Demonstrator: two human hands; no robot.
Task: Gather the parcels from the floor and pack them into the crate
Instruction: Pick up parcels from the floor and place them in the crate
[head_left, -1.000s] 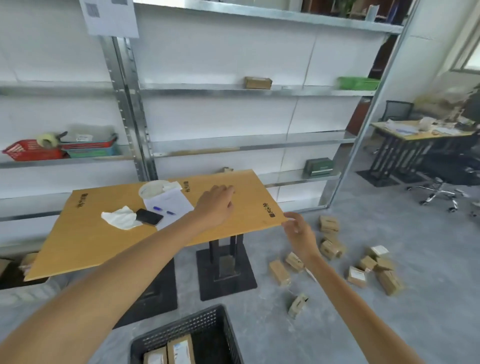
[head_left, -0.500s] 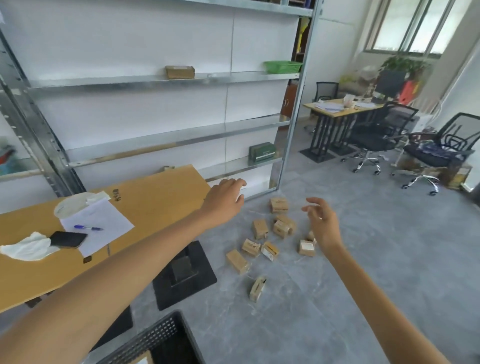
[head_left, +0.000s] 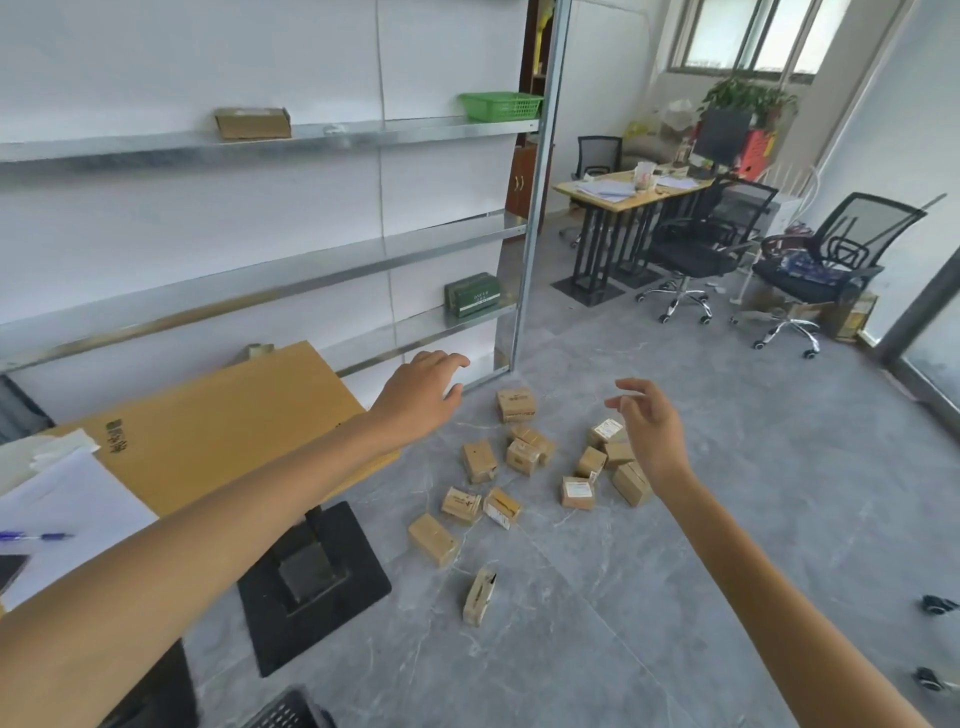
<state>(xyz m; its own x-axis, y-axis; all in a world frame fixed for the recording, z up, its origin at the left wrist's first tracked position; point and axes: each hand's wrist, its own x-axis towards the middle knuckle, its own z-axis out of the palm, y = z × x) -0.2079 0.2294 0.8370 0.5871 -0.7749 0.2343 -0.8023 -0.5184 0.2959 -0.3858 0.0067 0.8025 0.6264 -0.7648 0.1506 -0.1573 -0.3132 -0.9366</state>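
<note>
Several small brown cardboard parcels (head_left: 524, 454) lie scattered on the grey floor ahead of me, one of them (head_left: 479, 595) standing on end nearer to me. My left hand (head_left: 423, 397) reaches out above the left side of the heap, fingers relaxed and holding nothing. My right hand (head_left: 649, 428) hovers over the right side of the heap, fingers loosely spread and empty; it hides part of some parcels there. Only a corner of the black crate (head_left: 283, 713) shows at the bottom edge.
A wooden table (head_left: 218, 431) with papers and a pen stands to my left on a black base plate (head_left: 311, 577). Metal shelving (head_left: 322, 137) runs along the wall. Office chairs (head_left: 826, 260) and a desk (head_left: 631, 195) stand at the far right.
My view has swung right, from the table towards the parcels. Both hands left the table edge and now reach out over the heap. The crate has slid almost out of view.
</note>
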